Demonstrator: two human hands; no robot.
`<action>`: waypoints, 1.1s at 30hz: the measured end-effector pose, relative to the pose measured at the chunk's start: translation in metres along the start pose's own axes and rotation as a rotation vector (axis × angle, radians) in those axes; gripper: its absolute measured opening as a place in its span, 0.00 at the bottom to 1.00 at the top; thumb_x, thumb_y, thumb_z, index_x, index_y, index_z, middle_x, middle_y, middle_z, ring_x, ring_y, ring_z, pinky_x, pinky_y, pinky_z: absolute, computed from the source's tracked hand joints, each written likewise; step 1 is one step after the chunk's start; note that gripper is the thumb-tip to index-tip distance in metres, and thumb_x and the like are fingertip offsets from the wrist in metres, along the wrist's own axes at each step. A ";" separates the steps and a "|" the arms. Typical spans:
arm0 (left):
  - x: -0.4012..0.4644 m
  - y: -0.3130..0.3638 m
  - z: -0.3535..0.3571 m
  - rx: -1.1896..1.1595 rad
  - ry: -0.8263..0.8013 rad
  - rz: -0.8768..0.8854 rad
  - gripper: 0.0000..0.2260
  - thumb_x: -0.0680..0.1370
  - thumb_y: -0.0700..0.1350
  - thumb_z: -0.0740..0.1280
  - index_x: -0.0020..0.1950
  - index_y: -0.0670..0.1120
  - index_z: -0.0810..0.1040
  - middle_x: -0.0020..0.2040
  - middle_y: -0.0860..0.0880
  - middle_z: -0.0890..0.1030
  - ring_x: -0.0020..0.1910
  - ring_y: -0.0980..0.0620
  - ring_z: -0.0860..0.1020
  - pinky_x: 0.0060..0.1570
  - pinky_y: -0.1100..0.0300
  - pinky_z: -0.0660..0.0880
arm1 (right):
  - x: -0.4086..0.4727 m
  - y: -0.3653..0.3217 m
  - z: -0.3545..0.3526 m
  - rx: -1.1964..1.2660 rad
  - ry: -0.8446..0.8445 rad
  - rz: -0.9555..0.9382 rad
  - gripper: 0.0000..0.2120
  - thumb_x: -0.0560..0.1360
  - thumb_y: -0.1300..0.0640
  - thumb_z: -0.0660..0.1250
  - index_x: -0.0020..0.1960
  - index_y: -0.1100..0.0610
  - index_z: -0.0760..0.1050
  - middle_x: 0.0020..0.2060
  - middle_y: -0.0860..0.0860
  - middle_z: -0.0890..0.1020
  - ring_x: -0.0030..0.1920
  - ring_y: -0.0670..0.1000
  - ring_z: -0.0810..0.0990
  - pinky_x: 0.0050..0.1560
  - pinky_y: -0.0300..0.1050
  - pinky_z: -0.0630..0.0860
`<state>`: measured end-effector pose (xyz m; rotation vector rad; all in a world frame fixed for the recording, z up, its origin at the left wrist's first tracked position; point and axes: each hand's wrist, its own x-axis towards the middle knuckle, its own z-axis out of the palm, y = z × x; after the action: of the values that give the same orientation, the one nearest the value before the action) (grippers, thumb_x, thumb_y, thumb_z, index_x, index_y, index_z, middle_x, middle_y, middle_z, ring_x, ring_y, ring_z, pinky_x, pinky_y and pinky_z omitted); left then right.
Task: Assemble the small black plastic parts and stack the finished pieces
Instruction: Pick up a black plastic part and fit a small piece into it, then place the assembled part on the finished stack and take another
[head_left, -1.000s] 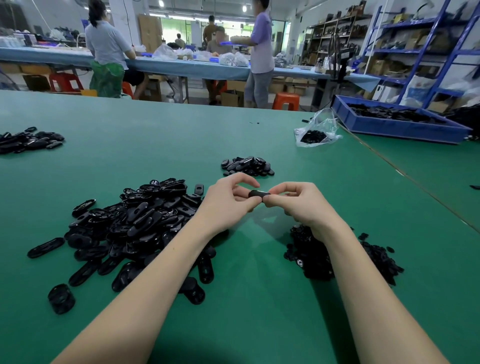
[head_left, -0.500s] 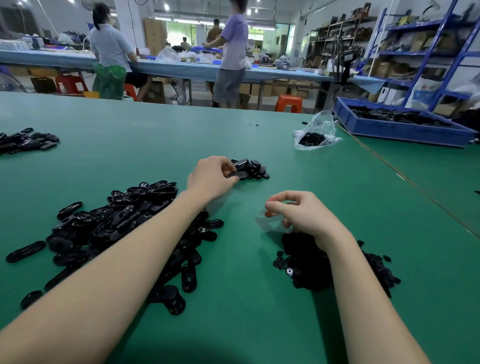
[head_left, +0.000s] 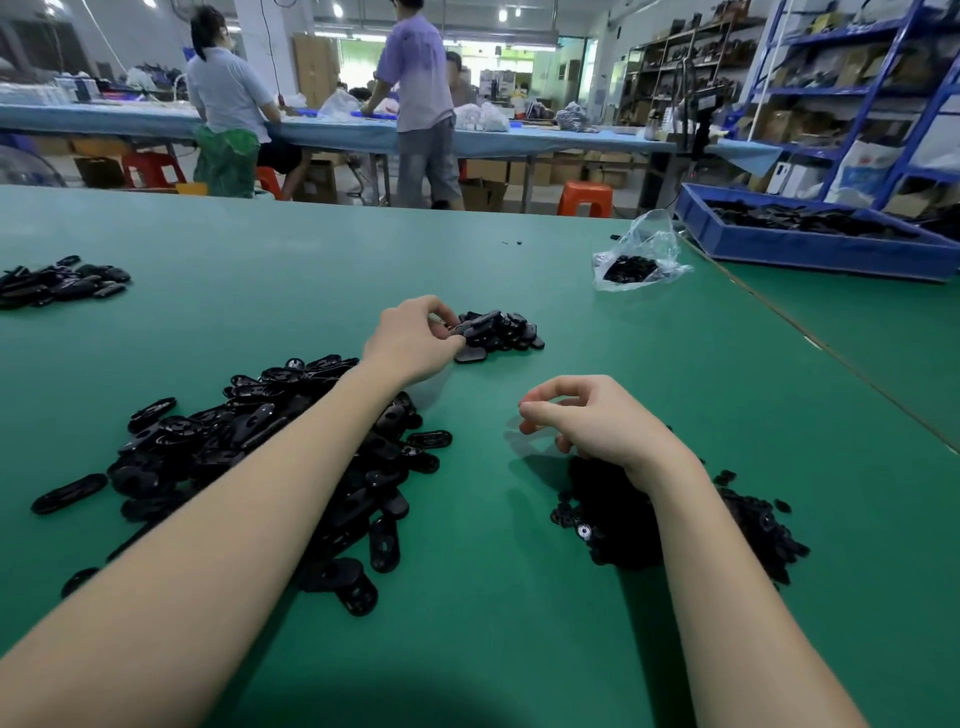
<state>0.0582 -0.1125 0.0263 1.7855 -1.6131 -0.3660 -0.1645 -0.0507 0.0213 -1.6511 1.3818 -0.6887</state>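
Left hand (head_left: 415, 338): pinched an oval black part (head_left: 464, 329), long axis roughly left-right, at the finished stack (head_left: 501, 332).
Right hand (head_left: 597, 426): loosely curled, holding nothing.

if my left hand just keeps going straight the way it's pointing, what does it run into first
The small stack of finished pieces. Your left hand already has its fingertips at that stack's near edge, pointing forward and right, so it meets those pieces at once.
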 end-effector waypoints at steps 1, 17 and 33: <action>-0.010 -0.002 -0.005 -0.046 0.003 0.011 0.04 0.76 0.49 0.71 0.50 0.55 0.80 0.43 0.58 0.82 0.45 0.54 0.79 0.41 0.61 0.73 | 0.000 -0.002 0.002 -0.012 -0.014 -0.007 0.03 0.78 0.52 0.71 0.49 0.50 0.82 0.41 0.43 0.88 0.28 0.43 0.73 0.32 0.32 0.70; -0.071 -0.013 -0.030 0.497 -0.029 0.111 0.15 0.75 0.57 0.69 0.61 0.55 0.78 0.57 0.52 0.80 0.63 0.47 0.71 0.58 0.53 0.71 | 0.003 -0.012 0.023 -0.260 -0.116 -0.054 0.03 0.77 0.52 0.70 0.48 0.50 0.82 0.39 0.42 0.87 0.27 0.43 0.77 0.43 0.41 0.74; -0.074 -0.017 -0.028 0.504 -0.077 -0.005 0.18 0.75 0.52 0.69 0.65 0.55 0.76 0.57 0.51 0.82 0.64 0.47 0.71 0.59 0.54 0.69 | 0.004 -0.010 0.022 -0.294 -0.129 -0.061 0.03 0.78 0.51 0.69 0.48 0.49 0.82 0.40 0.41 0.87 0.30 0.45 0.78 0.43 0.42 0.73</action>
<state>0.0748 -0.0342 0.0180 2.1632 -1.8730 -0.0244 -0.1406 -0.0485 0.0186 -1.9382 1.3936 -0.4181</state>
